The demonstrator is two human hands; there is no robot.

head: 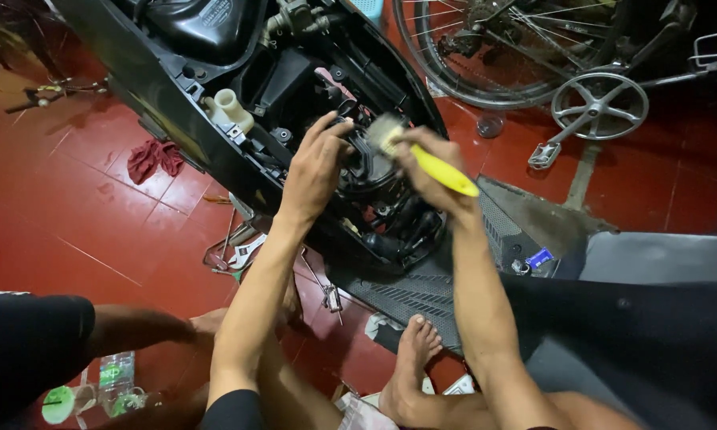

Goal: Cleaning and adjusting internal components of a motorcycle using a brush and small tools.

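Head view looks down into the opened body of a scooter [215,151], panels off, so the black engine parts [366,171] in the middle lie exposed. The right hand [430,171] is closed around the yellow handle of a paintbrush [422,155], bristles tipped down and left onto the black parts; the grip sits low on the handle, probably for short, controlled strokes. The left hand [315,167] rests half open on the same parts, fingers spread and bent over the edge just beside the bristles, holding nothing, seemingly steadying the spot. Both forearms reach in from below, over the person's bare feet [410,358] on the red tiled floor [72,215]

A white plastic cap [229,109] stands up on the frame to the left. Loose wrenches and tools [243,251] lie on the floor beside the scooter, a red rag [153,158] farther left. A bicycle wheel [486,48] and pedal crank [597,103] stand behind. Hoses and the frame rim crowd the brush's reach
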